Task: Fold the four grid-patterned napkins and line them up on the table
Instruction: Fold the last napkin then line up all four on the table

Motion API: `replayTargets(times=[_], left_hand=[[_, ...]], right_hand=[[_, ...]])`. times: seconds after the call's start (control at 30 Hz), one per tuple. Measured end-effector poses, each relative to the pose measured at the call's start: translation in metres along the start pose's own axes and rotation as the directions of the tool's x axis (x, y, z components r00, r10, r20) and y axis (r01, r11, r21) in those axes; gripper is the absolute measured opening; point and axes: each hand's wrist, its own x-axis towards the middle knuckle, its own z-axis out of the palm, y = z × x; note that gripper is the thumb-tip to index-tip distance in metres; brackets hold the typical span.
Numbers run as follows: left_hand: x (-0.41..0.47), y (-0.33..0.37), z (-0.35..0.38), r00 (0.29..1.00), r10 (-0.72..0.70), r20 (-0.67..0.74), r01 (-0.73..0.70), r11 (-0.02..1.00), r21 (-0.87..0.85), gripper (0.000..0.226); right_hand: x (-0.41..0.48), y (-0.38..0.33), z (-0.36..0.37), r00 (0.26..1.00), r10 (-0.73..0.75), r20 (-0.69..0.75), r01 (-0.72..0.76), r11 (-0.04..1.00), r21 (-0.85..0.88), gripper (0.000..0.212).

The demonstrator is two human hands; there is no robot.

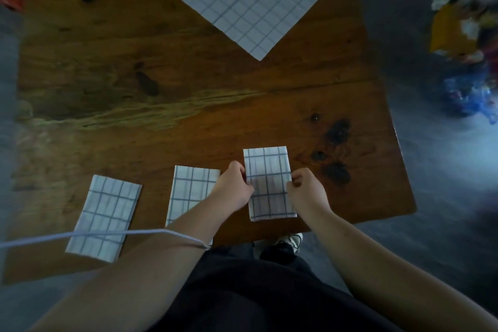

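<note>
Left hand and right hand pinch napkin edges.

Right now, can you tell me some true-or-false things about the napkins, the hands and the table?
1. Three folded napkins sit in a row near the front edge: the left napkin, the middle napkin and the right napkin. True.
2. The far napkin is folded up small. False: it lies spread open.
3. The left hand and the right hand both have a grip on the right napkin. True.
4. The table is made of glass. False: it is brown wood.
</note>
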Motion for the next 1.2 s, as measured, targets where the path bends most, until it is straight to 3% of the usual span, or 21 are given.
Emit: replayTargets(times=[0.1,0.17,0.27,0.37,0.57,0.67,0.8,0.97,1.07,1.2], left_hand=[[-0.009,0.004,-0.004,1.000,-0.010,-0.020,0.012,0.998,0.062,0.042],[-0.018,0.011,-0.008,0.999,0.026,-0.029,-0.020,0.979,0.201,0.039],[-0.030,0.032,-0.009,0.987,0.160,-0.024,-0.128,0.861,0.492,0.040],[-0.041,0.063,-0.001,0.964,0.267,-0.012,-0.204,0.763,0.613,0.044],[-0.074,0.140,0.054,0.868,0.493,0.066,-0.398,0.608,0.687,0.054],[-0.098,0.190,0.107,0.815,0.572,0.096,-0.450,0.519,0.727,0.060],[-0.131,0.265,0.202,0.730,0.669,0.141,-0.538,0.434,0.722,0.063],[-0.165,0.349,0.320,0.646,0.738,0.194,-0.605,0.340,0.720,0.066],[-0.173,0.386,0.359,0.638,0.740,0.213,-0.592,0.294,0.751,0.068],[-0.167,0.424,0.380,0.684,0.708,0.175,-0.556,0.351,0.753,0.069]], right_hand=[[-0.002,0.000,-0.009,1.000,-0.019,0.025,0.021,0.998,-0.057,0.030],[-0.005,0.000,-0.019,0.999,-0.019,0.028,0.022,0.995,-0.094,0.033],[-0.009,0.006,-0.044,1.000,-0.023,0.009,0.024,0.992,-0.127,0.037],[-0.018,0.020,-0.079,0.995,-0.085,-0.050,0.075,0.982,-0.174,0.041],[-0.042,0.077,-0.170,0.940,-0.275,-0.203,0.182,0.906,-0.382,0.053],[-0.054,0.128,-0.220,0.895,-0.337,-0.293,0.202,0.890,-0.408,0.057],[-0.072,0.220,-0.287,0.851,-0.351,-0.390,0.191,0.900,-0.393,0.064],[-0.092,0.329,-0.363,0.848,-0.273,-0.454,0.129,0.938,-0.323,0.069],[-0.093,0.366,-0.400,0.846,-0.250,-0.470,0.120,0.950,-0.288,0.070],[-0.073,0.378,-0.440,0.852,-0.273,-0.447,0.166,0.950,-0.265,0.069]])
